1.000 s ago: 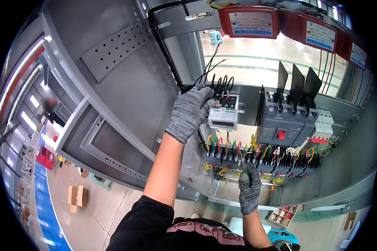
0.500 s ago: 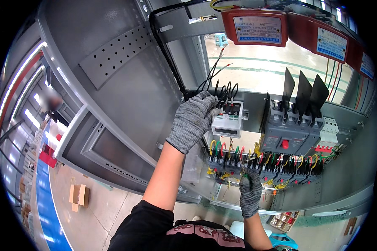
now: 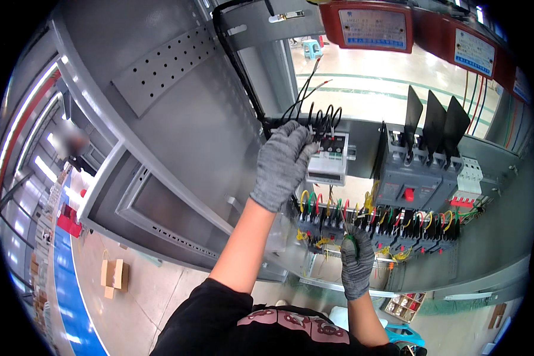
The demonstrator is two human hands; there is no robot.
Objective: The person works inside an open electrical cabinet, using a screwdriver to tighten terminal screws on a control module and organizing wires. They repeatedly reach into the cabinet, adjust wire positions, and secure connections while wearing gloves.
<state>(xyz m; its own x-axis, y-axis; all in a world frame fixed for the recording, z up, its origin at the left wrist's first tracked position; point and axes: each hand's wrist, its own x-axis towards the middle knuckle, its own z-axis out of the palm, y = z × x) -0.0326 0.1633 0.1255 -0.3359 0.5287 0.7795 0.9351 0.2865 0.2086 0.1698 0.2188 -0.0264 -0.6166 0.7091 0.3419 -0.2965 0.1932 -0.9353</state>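
Both my hands wear grey knit gloves. My left hand (image 3: 283, 163) is closed at the upper left of a white modular meter (image 3: 328, 168), its fingertips pinching a black wire by the terminals. Looped black wires (image 3: 325, 117) rise from the meter's top, and loose ends stick up behind my knuckles. Lower down, my right hand (image 3: 357, 270) wraps round a screwdriver (image 3: 351, 242) with a green handle, its thin shaft pointing up. That hand is in front of a row of small breakers (image 3: 385, 237) with yellow, green and red wires; the tool's tip is hard to make out.
A large grey breaker (image 3: 418, 184) with black barrier plates stands right of the meter, beside a white switch (image 3: 470, 178). Red transformers (image 3: 368, 26) hang above. The grey cabinet wall (image 3: 178, 124) borders the left. A cardboard box (image 3: 114, 277) and parts tray (image 3: 404, 307) are below.
The view has shifted slightly, so the cabinet parts sit a little further right. My left hand stays at the meter's terminals, and my right hand keeps the screwdriver low by the small breakers.
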